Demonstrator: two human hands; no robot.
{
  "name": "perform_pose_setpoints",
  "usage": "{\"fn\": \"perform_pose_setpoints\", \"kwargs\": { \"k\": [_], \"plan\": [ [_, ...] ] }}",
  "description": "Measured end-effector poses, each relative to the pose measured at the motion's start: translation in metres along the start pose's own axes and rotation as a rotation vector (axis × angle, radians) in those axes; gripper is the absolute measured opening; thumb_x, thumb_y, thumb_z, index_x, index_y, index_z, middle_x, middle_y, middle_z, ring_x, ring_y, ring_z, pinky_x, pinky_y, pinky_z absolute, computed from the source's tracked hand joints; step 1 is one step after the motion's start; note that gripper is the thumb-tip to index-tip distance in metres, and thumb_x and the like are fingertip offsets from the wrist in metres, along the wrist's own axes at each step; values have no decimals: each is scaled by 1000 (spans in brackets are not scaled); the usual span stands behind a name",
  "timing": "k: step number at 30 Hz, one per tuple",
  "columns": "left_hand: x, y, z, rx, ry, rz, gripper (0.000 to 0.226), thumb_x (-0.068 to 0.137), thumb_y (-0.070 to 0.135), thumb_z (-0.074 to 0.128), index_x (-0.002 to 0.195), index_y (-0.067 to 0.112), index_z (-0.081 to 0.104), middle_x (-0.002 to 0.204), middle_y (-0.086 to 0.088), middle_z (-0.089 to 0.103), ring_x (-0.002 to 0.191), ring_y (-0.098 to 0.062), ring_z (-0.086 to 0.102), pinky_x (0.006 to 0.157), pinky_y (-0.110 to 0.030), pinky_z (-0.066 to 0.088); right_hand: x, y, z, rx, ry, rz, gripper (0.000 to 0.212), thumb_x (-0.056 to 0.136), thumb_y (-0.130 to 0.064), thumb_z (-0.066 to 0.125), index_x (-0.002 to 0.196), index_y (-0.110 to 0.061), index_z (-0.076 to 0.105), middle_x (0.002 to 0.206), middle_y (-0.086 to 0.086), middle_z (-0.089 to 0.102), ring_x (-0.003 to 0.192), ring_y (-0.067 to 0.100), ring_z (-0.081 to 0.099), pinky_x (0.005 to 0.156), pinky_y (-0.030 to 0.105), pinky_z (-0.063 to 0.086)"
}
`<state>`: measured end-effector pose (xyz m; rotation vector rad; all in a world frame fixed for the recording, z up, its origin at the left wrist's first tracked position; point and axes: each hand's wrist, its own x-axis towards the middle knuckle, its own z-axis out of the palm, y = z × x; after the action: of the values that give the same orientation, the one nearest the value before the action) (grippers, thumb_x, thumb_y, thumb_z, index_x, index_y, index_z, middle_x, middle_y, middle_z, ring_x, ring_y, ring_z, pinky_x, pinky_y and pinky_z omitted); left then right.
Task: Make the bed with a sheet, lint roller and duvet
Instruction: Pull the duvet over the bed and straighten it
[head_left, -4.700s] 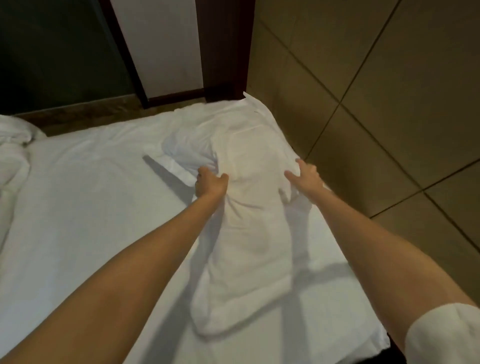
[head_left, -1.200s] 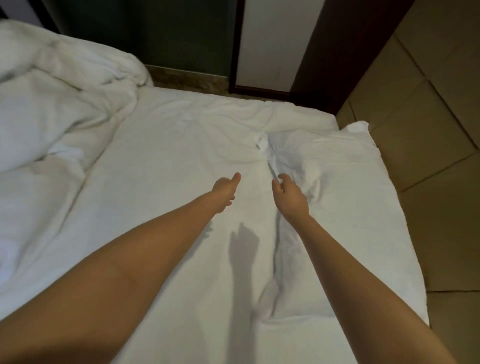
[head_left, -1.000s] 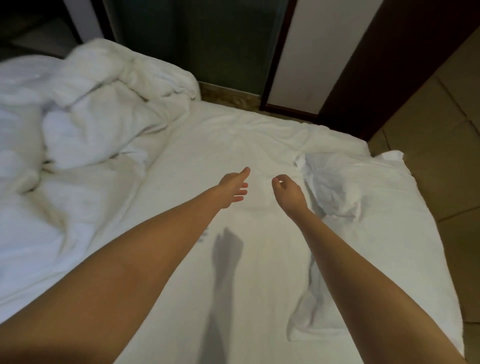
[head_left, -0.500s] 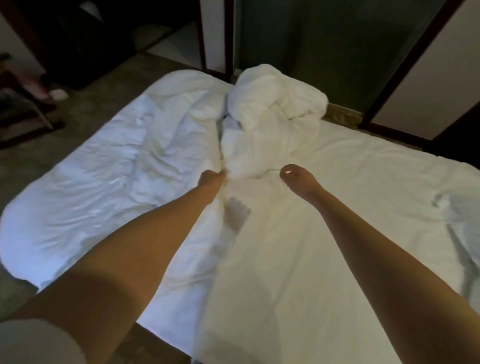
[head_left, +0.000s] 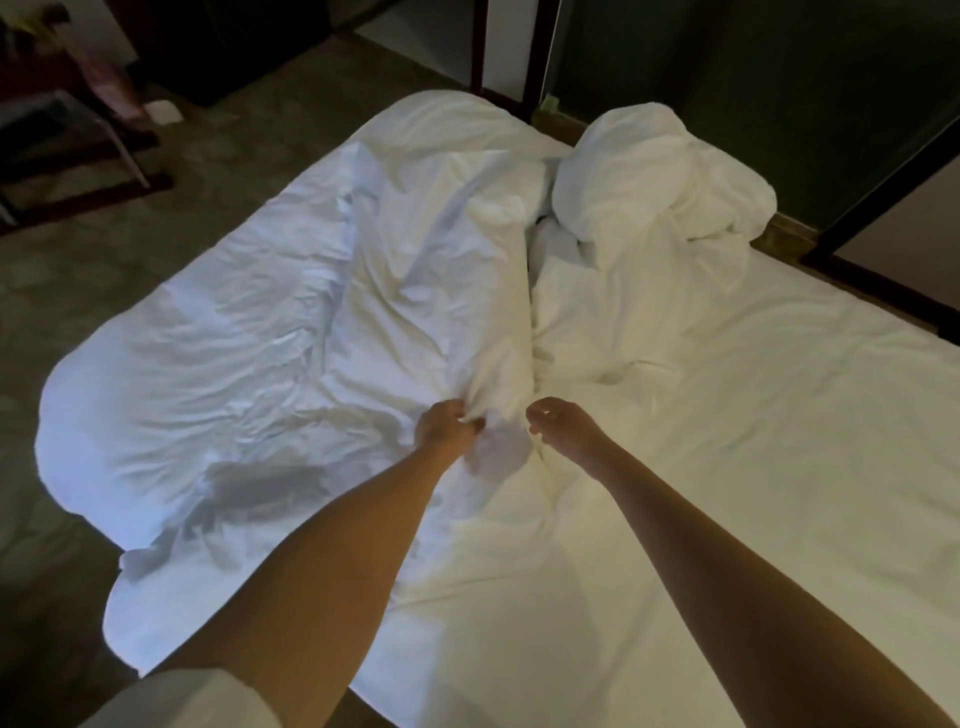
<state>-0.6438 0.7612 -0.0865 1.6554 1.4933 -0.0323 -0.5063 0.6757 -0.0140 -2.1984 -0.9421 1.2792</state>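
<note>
Duvet (head_left: 311, 312) up front in the head view, white and heavily creased, sprawled over the left half of the bed (head_left: 410, 693), its left edge drooping off the side toward the floor (head_left: 130, 249). Left hand (head_left: 449, 428) is right in there, fingers curled tight and grasping a bunched fold of the duvet near the middle of the bed, and a ridge of cloth runs from that grip away toward the far end. Right hand (head_left: 563, 428) sits just beside it, close but apart, fingers loosely curled with nothing in them, hovering at the seam where the duvet meets the sheet (head_left: 753, 441). That sheet lies pale and fairly flat across the right half of the bed, only a few soft wrinkles near the middle. Up at the far end there's a rumpled white bundle (head_left: 660, 171), heaped high against the dark wall (head_left: 727, 62); whether it is more duvet or a pillow, I can't tell. Both forearms reach in bare from the bottom of the shot, and a white sleeve (head_left: 192, 696) shows at the lower left. Off to the upper left, on the floor, a dark frame of furniture (head_left: 78, 156) stands well apart from the bed, too dim to make out.
</note>
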Motion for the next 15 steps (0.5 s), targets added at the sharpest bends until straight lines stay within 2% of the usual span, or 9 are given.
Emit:
{"fn": "perform_pose_setpoints", "kwargs": {
  "k": [1, 3, 6, 9, 12, 15],
  "plan": [
    [0, 4, 0, 27, 36, 4, 27, 87, 30, 60, 107, 13, 67, 108, -8, 67, 103, -27, 61, 73, -26, 43, 1, 0, 0, 3, 5, 2, 15, 96, -16, 47, 100, -12, 60, 96, 7, 56, 88, 19, 49, 78, 24, 37],
    [3, 10, -2, 11, 7, 31, 21, 88, 23, 59, 98, 10, 71, 99, -9, 69, 97, -26, 62, 69, -23, 40, 5, -2, -2, -1, 5, 21, 22, 96, -16, 46, 108, -8, 61, 102, 12, 59, 89, 18, 49, 80, 24, 37],
    [-2, 15, -11, -164, -224, 84, 20, 83, 19, 68, 100, 8, 70, 90, -4, 68, 90, -20, 61, 69, -18, 42, 20, -10, 1, 1, 137, 36, 34, 96, -23, 47, 124, -4, 53, 122, 15, 59, 102, 22, 53, 88, 26, 38],
    [-17, 4, -34, -391, -433, 86, 16, 84, 12, 68, 99, 6, 68, 72, 5, 60, 72, -9, 56, 58, -10, 42, 42, -23, 10, 83, 303, 117, 57, 91, -41, 55, 137, -9, 40, 136, 15, 49, 126, 32, 44, 106, 40, 34],
    [-29, -16, -48, -430, -510, 47, 25, 86, 17, 66, 110, 8, 65, 79, 8, 61, 71, -3, 55, 59, -8, 43, 61, -34, 25, 106, 285, 205, 77, 85, -49, 62, 142, -8, 31, 141, 18, 41, 129, 37, 40, 107, 44, 33],
    [-21, -22, -59, -430, -534, 70, 31, 87, 12, 65, 117, 2, 62, 83, 7, 64, 72, -1, 59, 64, -9, 47, 79, -41, 45, 199, 198, 233, 83, 78, -46, 71, 136, 1, 34, 136, 19, 47, 123, 36, 48, 102, 43, 41]
  ]
}}
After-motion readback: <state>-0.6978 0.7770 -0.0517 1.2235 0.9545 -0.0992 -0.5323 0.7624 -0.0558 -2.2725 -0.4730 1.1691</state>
